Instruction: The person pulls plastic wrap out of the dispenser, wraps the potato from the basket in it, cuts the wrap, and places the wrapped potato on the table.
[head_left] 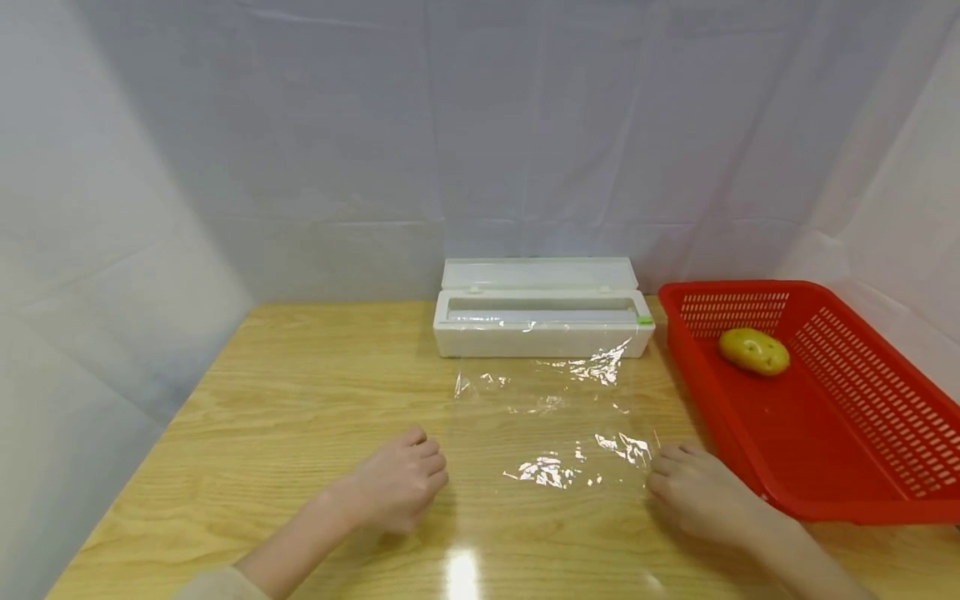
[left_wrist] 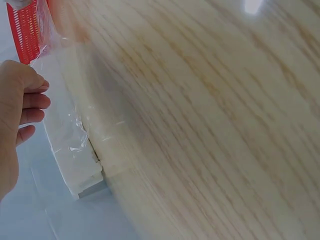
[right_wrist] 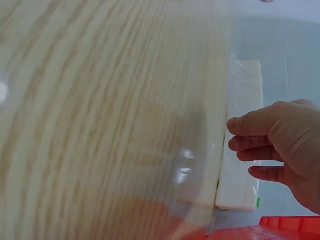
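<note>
A sheet of clear plastic wrap (head_left: 546, 472) stretches from the white dispenser box (head_left: 540, 340) toward the person, with bright glints across it. My left hand (head_left: 401, 482) pinches its near left corner between thumb and curled fingers. At the near right corner, my right hand (head_left: 693, 492) pinches the film the same way. In the left wrist view, the left hand (left_wrist: 17, 102) shows its thumb against the index finger. The right wrist view has the right hand (right_wrist: 280, 142) with thumb and index finger together at the film's edge. The box lid (head_left: 538, 272) stands raised.
A red plastic basket (head_left: 720, 417) stands at the right, close beside the right hand, with a potato (head_left: 753, 351) in it. A small green piece (head_left: 644, 320) sits at the box's right end. The wooden table (head_left: 315, 392) meets pale cloth walls (head_left: 337, 150).
</note>
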